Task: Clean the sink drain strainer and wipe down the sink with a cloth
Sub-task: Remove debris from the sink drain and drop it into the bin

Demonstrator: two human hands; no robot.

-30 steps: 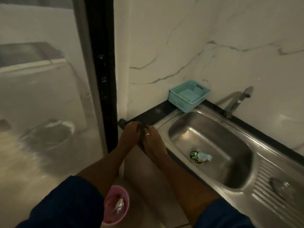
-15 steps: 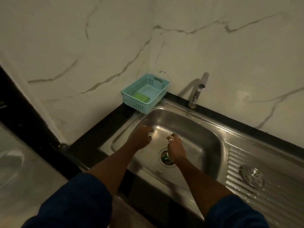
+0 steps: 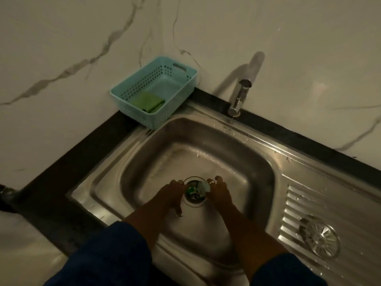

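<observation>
Head view: both hands down in the steel sink (image 3: pixel 144 157), one on each side of the drain (image 3: pixel 194 191). Left hand (image 3: pixel 170 195) at the drain's left rim, right hand (image 3: pixel 219 191) at its right rim, fingers curled toward the ring; can't tell if either actually grips anything. Green and pale scraps sit in the drain opening. A round strainer (image 3: pixel 318 241) lies on the ribbed drainboard, far right. Teal basket (image 3: pixel 183 79) at the back-left corner holds a green cloth (image 3: pixel 147 101). Tap (image 3: pixel 239 98) behind the basin.
</observation>
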